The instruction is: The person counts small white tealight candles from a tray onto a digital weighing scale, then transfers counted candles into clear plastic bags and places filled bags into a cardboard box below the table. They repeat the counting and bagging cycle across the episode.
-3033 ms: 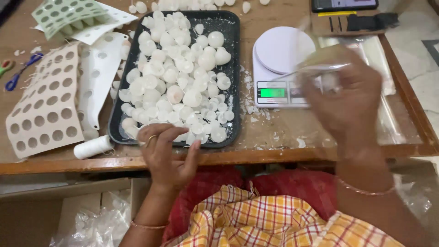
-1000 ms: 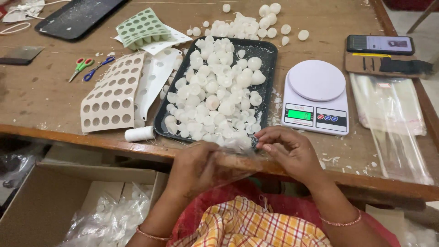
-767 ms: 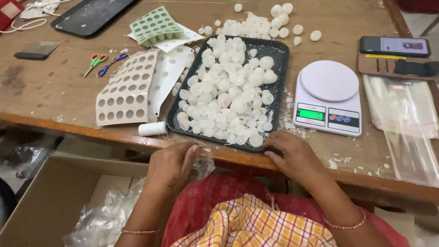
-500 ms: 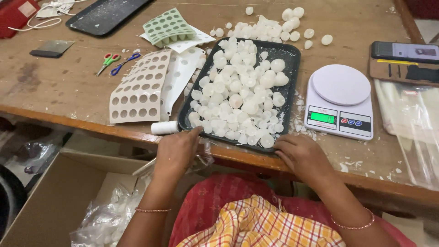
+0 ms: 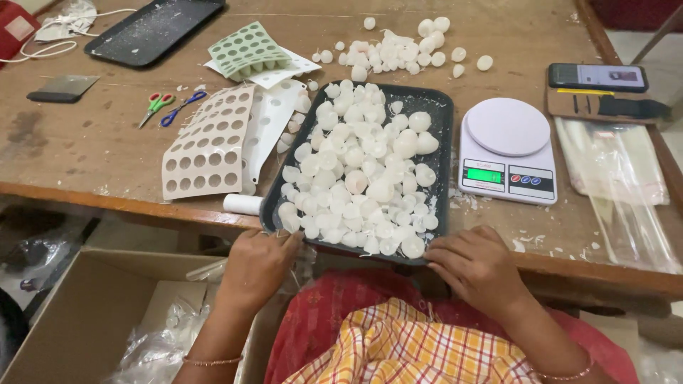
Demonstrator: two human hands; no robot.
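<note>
A black tray (image 5: 447, 135) heaped with several white, shell-like pieces (image 5: 363, 171) sits at the near edge of the wooden table. My left hand (image 5: 255, 267) is at the tray's near left corner, knuckles up and fingers curled. A crumpled clear plastic bag (image 5: 307, 257) pokes out beside it below the table edge. My right hand (image 5: 478, 267) rests at the tray's near right corner, its spread fingertips touching the rim. A white digital scale (image 5: 506, 146) with a lit display stands just right of the tray.
More white pieces (image 5: 398, 50) lie loose behind the tray. Left of it are a beige perforated mould sheet (image 5: 206, 142), a green mould (image 5: 245, 51), scissors (image 5: 171, 105) and a second black tray (image 5: 153, 28). A phone (image 5: 597, 76) and clear bags (image 5: 615, 178) lie right. An open cardboard box (image 5: 85, 313) stands below.
Both hands came down from the scale to the tray's near edge. They held a small clear bag together, then parted; the left hand lowered it below the table edge.
</note>
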